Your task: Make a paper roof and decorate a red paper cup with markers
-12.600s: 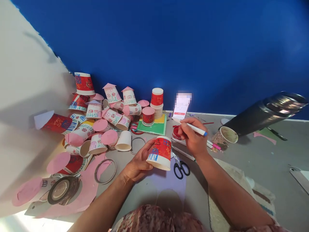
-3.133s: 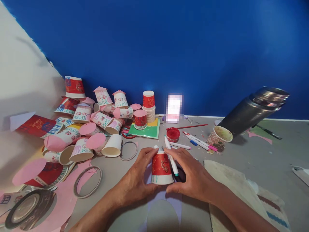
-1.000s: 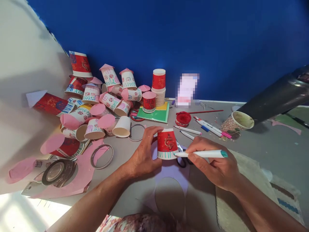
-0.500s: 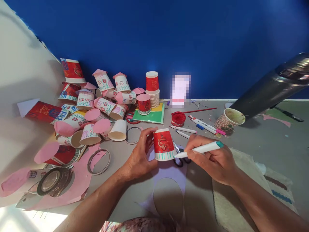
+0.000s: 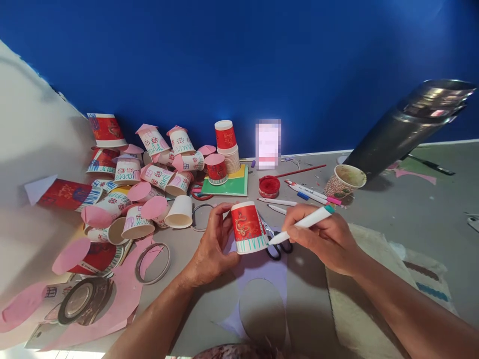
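Upside down in front of me is a red and white paper cup (image 5: 246, 222) with a gold dragon-like figure and green zigzag strokes along its lower white band. My left hand (image 5: 211, 247) is closed around the cup's left side. My right hand (image 5: 322, 237) grips a white marker (image 5: 305, 225) with a green end. The marker's tip touches or nearly touches the lower right edge of the cup. Behind the cup lie scissors (image 5: 275, 249) with black handles, on a lilac paper sheet (image 5: 258, 269) with a round cut-out.
Decorated paper cups (image 5: 123, 209) with pink tops are heaped at left, beside tape rolls (image 5: 152, 263). A cup stack (image 5: 226, 144) stands behind. Further right are a red paint pot (image 5: 269, 186), loose markers (image 5: 309, 193), a patterned cup (image 5: 342, 180), a dark thermos (image 5: 402, 132) and a cloth (image 5: 359, 284).
The cup has turned slightly in my left hand, and green strokes show further along its band. The marker stays at its lower right edge. My view has shifted a little.
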Action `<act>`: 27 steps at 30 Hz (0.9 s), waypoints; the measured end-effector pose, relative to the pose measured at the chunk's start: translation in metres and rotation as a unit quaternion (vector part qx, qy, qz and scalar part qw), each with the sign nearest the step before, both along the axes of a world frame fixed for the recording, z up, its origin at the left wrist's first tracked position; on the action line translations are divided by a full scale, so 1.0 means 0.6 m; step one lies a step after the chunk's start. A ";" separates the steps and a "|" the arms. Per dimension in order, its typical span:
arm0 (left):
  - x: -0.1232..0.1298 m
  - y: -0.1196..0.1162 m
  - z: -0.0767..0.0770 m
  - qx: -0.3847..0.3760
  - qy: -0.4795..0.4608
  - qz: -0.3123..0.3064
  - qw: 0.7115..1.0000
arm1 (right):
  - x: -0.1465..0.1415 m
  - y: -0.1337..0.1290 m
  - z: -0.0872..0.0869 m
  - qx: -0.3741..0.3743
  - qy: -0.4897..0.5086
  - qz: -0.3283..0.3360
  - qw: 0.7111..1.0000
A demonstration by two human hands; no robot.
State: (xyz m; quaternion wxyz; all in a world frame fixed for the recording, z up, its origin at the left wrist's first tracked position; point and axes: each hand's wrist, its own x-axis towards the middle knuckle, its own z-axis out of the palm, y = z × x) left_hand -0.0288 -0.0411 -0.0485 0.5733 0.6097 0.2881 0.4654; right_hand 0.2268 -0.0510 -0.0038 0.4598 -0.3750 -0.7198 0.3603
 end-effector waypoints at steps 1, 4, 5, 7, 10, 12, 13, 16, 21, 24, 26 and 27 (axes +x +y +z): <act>0.000 0.000 0.000 0.003 0.006 -0.001 1.000 | 0.001 0.000 0.000 -0.009 0.004 0.002 1.000; -0.001 -0.002 0.002 0.039 0.043 0.009 0.998 | 0.001 -0.002 0.000 -0.019 0.032 -0.036 0.999; -0.003 -0.002 0.002 0.056 0.063 0.018 0.996 | 0.001 -0.003 0.000 -0.015 0.037 -0.047 0.998; -0.005 -0.003 0.004 0.087 0.107 0.038 0.990 | -0.003 -0.005 0.000 0.001 0.034 -0.055 0.998; -0.009 -0.003 0.006 0.115 0.157 0.060 0.979 | -0.011 -0.009 0.000 0.032 0.009 -0.045 0.998; -0.009 -0.004 0.009 0.128 0.176 0.066 0.974 | -0.017 -0.011 0.001 0.046 -0.003 -0.035 0.998; -0.009 -0.004 0.010 0.132 0.184 0.066 0.972 | -0.019 -0.012 0.001 0.052 -0.007 -0.031 0.998; -0.007 -0.006 0.015 0.137 0.206 0.065 0.967 | -0.026 -0.014 0.002 0.077 -0.014 -0.023 0.997; -0.006 -0.008 0.016 0.152 0.221 0.073 0.961 | -0.027 -0.013 0.008 0.064 -0.048 0.017 0.997; -0.007 -0.009 0.015 0.171 0.230 0.074 0.955 | -0.023 -0.014 0.006 0.050 -0.037 0.011 0.998; -0.007 -0.010 0.016 0.184 0.244 0.079 0.949 | -0.022 -0.015 0.000 0.053 -0.028 -0.019 0.998; -0.006 -0.010 0.018 0.190 0.252 0.083 0.945 | -0.022 -0.016 -0.004 0.058 -0.025 -0.030 0.998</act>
